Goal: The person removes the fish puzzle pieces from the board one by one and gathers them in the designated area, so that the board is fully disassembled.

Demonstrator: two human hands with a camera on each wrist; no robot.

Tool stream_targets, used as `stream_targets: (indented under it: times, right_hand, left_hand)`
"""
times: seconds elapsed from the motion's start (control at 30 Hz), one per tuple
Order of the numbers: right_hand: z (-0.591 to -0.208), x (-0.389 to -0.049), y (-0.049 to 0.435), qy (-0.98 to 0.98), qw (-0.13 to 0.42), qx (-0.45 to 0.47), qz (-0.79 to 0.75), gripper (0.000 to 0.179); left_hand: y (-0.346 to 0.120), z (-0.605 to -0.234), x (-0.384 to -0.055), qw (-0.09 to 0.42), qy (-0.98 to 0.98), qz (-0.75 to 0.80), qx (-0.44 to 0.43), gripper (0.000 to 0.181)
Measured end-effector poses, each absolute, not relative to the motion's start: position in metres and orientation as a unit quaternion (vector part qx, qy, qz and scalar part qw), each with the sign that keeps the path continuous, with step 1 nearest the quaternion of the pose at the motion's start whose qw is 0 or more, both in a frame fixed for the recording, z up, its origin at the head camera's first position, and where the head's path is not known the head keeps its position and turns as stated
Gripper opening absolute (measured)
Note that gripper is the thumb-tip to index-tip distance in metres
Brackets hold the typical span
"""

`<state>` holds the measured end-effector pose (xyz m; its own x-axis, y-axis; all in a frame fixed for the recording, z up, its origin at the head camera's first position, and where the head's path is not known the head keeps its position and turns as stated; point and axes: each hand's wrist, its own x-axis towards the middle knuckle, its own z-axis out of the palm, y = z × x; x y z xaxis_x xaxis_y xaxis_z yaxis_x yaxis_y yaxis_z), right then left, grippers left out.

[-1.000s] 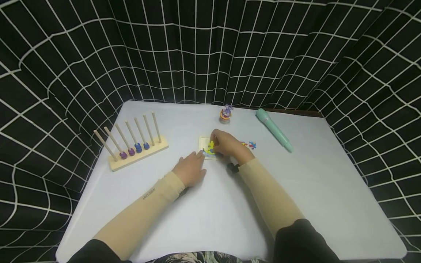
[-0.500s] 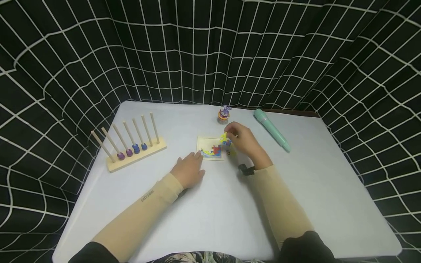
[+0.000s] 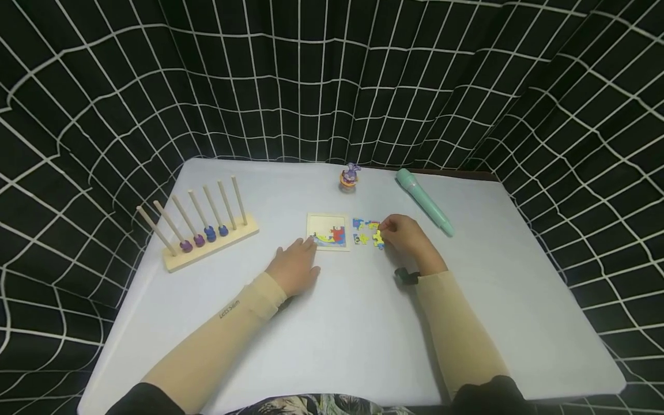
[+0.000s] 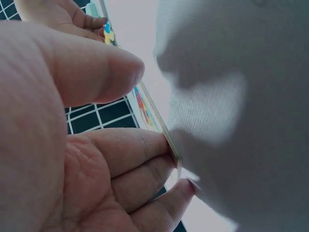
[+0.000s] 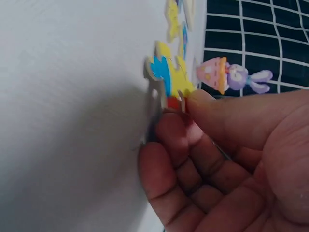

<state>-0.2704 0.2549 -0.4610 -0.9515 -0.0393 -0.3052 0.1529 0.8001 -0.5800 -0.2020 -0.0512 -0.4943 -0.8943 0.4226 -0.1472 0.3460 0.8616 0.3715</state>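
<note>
In the head view my right hand (image 3: 407, 237) is low over the table, right of the puzzle board. Its thumb and fingertips pinch the edge of a yellow, blue and red jigsaw piece (image 5: 176, 77), held tilted close to the table in the right wrist view. My left hand (image 3: 294, 268) lies with fingers extended, fingertips right at the lower left corner of the wooden puzzle board (image 3: 327, 222). Along the board's lower part sit fitted pieces, with a red one (image 3: 338, 234) on the right. Between board and right hand lie loose pieces, among them a blue one (image 3: 358, 223).
A wooden peg rack (image 3: 218, 244) with purple and blue beads stands at the left. Behind the board is a small purple rabbit figure (image 3: 350, 175). A mint-green microphone (image 3: 425, 202) lies at the back right. A black gridded curtain (image 3: 311, 80) encloses the white table.
My right hand has moved right, from over the board past its right edge to the loose pieces, a yellow piece in its fingers. The red fitted piece came into view. My left hand stays put.
</note>
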Motion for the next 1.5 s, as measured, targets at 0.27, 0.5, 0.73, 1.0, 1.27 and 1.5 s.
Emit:
stream_targets:
  times: [0.27, 0.5, 0.73, 1.0, 1.27, 1.5]
  right_hand:
    - [-0.469, -0.27, 0.252, 0.939, 0.133, 0.046, -0.314, 0.012]
    - [-0.471, -0.268, 0.249, 0.946, 0.106, 0.031, -0.305, 0.01]
    - [-0.458, -0.275, 0.211, 0.955, 0.083, -0.039, -0.284, 0.019]
    - [-0.457, -0.289, 0.156, 0.952, 0.165, -0.176, -0.187, 0.042]
    - [-0.455, -0.295, 0.148, 0.957, 0.192, -0.149, -0.161, 0.033]
    - [-0.457, -0.293, 0.146, 0.957, 0.166, -0.144, -0.191, 0.022]
  left_hand:
    - [-0.051, -0.476, -0.194, 0.136, 0.957, 0.168, 0.193, 0.066]
    - [-0.051, -0.473, -0.193, 0.13, 0.959, 0.165, 0.192, 0.065]
    - [-0.054, -0.489, -0.199, 0.105, 0.96, 0.173, 0.193, 0.066]
    - [-0.051, -0.481, -0.197, 0.13, 0.959, 0.162, 0.192, 0.065]
    - [-0.052, -0.487, -0.197, 0.103, 0.961, 0.159, 0.202, 0.065]
    - [-0.051, -0.481, -0.195, 0.111, 0.962, 0.151, 0.198, 0.064]
